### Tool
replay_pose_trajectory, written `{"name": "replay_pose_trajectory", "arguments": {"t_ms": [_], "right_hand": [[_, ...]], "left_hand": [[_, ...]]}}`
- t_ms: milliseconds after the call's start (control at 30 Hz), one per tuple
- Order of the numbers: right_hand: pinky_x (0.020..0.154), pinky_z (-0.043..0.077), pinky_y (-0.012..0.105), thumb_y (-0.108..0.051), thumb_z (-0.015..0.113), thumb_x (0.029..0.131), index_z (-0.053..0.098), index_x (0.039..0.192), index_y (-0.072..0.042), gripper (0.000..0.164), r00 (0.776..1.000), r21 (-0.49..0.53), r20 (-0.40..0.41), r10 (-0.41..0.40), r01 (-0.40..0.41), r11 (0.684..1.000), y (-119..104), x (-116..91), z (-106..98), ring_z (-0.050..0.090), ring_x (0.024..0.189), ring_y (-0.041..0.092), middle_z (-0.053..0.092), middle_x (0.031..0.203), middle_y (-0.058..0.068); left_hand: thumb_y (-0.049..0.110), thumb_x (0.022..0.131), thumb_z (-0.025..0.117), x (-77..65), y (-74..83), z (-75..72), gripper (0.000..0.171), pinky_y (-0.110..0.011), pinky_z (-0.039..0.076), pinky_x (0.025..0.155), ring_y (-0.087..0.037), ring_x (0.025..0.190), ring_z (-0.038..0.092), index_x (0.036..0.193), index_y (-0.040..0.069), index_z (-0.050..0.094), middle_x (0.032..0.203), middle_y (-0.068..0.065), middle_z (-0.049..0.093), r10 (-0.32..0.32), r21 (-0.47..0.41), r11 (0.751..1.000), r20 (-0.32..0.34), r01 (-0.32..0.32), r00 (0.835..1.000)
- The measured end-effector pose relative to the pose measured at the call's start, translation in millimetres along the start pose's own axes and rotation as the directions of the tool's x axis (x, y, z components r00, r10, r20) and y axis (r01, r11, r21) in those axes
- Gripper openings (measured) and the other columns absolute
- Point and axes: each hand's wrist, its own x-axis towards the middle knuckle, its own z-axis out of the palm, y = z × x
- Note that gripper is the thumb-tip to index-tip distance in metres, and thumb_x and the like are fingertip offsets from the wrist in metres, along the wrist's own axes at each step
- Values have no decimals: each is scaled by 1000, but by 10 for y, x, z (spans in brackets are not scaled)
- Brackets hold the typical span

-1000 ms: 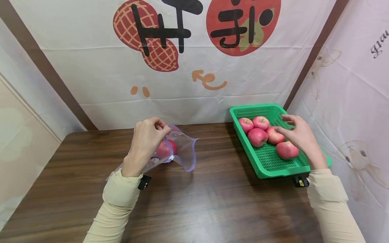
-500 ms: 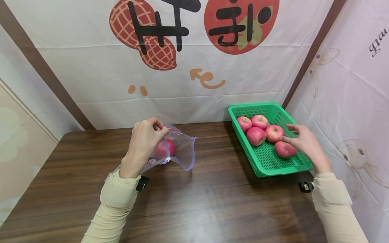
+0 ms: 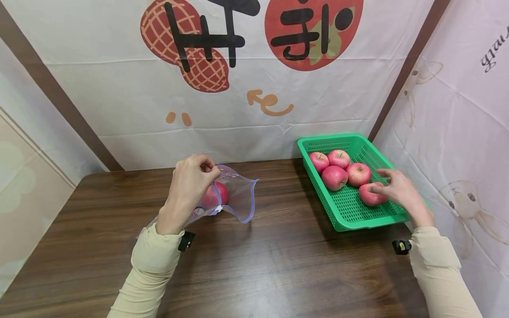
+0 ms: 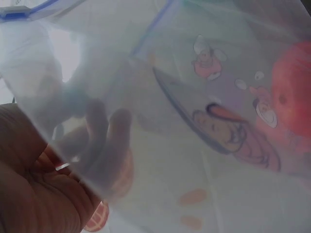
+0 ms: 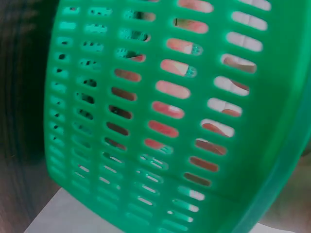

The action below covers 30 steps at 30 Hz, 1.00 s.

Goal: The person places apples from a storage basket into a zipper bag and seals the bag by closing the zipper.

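My left hand point(image 3: 191, 187) pinches the upper edge of a clear plastic zip bag point(image 3: 243, 198) with a purple rim, its mouth spread to the right. One apple point(image 3: 218, 194) lies inside; the left wrist view shows the bag's printed film point(image 4: 228, 121) before the left hand point(image 4: 53, 179). My right hand point(image 3: 401, 192) is over the right side of a green basket point(image 3: 338, 221), thumb in front of the nearest apple point(image 3: 370, 196) and fingers apart above it. Whether the thumb touches it is unclear. Through the basket's slots point(image 5: 165, 109), the right wrist view gives only pieces of apple and hand.
Several other apples point(image 3: 335, 177) sit together in the basket's left and back part. The basket stands on the brown wooden table point(image 3: 270, 265), near its back right corner. A printed cloth point(image 3: 246, 123) hangs behind the table, and another cloth point(image 3: 457, 154) closes the right side.
My right hand has shifted right and lowered to the nearest apple, its thumb now in front of it. My left hand keeps its pinch on the bag. The whole view has shifted slightly.
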Motion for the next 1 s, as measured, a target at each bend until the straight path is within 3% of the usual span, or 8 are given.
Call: {"name": "replay_pose_trajectory", "arguments": {"t_ms": [333,600,1000], "right_hand": [[88,47,52,-22,72,86,42,138,17,72,997,-18,74,-30,32,999,102,55,67,56,108,46,54,125,39],[99,38,65,-12,75,79,45,133,20,69,997,-51,55,-52,55,997,201,95,118,48,117,54,49,129,43],[96,39,64,-16,79,77,53,126,15,64,997,-77,11,-78,78,994,220,69,164,49,112,51,55,121,38]], "left_hand": [[8,79,66,-4,-3,24,8,-31,46,60,-21,67,59,74,6,71,70,-6,67,1,-10,1000,16,-1,1000],[9,80,66,0,5,20,8,-31,46,60,-21,67,59,74,7,71,71,-7,67,-2,-1,1000,23,2,1000],[7,77,64,-4,7,30,8,-31,45,59,-20,67,58,71,7,70,69,-5,66,13,2,1000,5,-13,1000]]}}
